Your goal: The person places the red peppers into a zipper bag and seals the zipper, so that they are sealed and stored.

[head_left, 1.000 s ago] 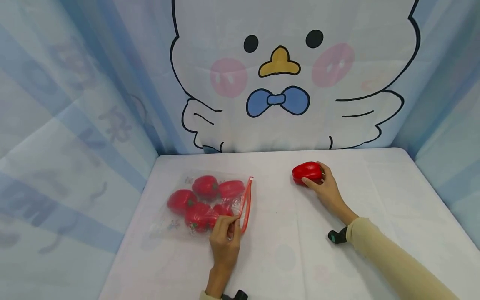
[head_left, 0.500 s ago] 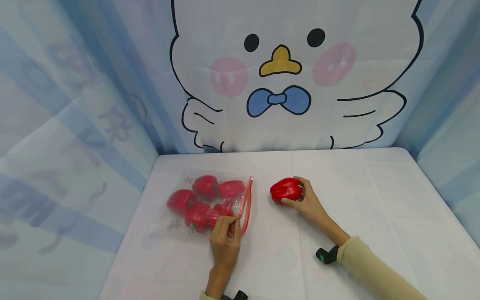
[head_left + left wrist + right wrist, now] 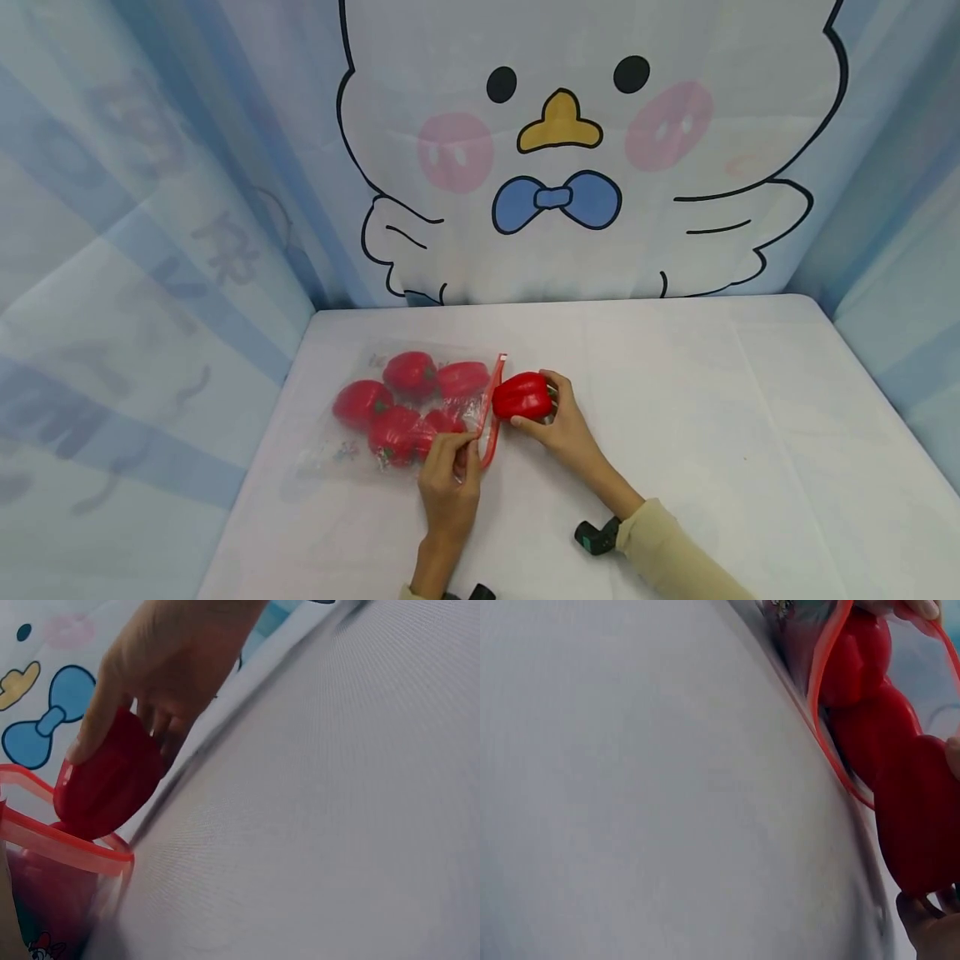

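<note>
Red bell pepper (image 3: 519, 396) is gripped near its stem end by the right hand (image 3: 567, 428), beyond the left hand (image 3: 452, 485), which pinches the zip bag (image 3: 347, 451) at its red rim (image 3: 490, 450). Probably light, stiff, slick-skinned; thumb and fingers spanning that end should hold best.

Six peppers (image 3: 522, 396), one bag (image 3: 491, 447), one table (image 3: 720, 417)

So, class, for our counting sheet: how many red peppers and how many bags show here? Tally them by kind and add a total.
Red peppers: 6 that show (5 inside the bag, 1 held in the right hand)
Bags: 1
Total: 7
</note>
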{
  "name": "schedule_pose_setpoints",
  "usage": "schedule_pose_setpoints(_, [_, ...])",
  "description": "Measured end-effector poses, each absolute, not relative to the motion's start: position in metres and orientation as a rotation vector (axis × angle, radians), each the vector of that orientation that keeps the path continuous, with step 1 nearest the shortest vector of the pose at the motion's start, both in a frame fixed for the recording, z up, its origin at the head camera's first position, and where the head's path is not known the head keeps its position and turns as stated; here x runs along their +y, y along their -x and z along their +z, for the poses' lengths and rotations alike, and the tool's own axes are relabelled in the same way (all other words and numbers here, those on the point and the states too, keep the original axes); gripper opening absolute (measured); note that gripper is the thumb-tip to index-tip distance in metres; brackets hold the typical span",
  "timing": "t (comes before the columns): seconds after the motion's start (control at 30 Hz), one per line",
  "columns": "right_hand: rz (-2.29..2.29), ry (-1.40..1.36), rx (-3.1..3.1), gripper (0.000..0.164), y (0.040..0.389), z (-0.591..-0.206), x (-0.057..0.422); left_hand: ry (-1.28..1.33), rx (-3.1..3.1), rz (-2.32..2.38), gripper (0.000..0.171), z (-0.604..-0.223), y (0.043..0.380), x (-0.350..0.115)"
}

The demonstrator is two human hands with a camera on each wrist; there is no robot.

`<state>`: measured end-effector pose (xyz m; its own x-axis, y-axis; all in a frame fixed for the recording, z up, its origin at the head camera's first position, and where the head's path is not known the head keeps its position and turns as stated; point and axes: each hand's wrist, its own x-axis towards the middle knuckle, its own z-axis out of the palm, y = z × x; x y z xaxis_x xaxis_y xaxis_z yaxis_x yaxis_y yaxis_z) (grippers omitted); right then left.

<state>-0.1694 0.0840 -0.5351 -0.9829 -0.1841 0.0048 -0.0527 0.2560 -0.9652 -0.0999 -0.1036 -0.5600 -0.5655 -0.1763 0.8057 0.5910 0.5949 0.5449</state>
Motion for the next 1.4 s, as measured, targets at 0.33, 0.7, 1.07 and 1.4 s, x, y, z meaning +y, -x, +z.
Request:
schedule_pose_setpoints(0.33, [-2.009, 0.117, 2.358, 0.086, 0.163, -0.548, 0.048, 0.407, -1.870, -1.087, 0.030, -0.561, 0.102, -0.106])
schedule_pose_setpoints(0.7, [-2.116, 0.082, 2.367, 0.084, 0.159, -0.553, 0.017, 0.426, -1.859, -1.127, 0.028, -0.563, 0.103, -0.107])
schedule_pose_setpoints(1.07, [-2.134, 0.042, 2.409, 0.088, 0.155, -0.554, 0.004, 0.424, -1.870, -1.133, 0.023, -0.565, 0.102, -0.104])
schedule_pose_setpoints(1.4, [-2.190, 0.064, 2.350, 0.091, 0.155, -0.555, -0.001, 0.416, -1.856, -1.149, 0.029, -0.565, 0.102, -0.101])
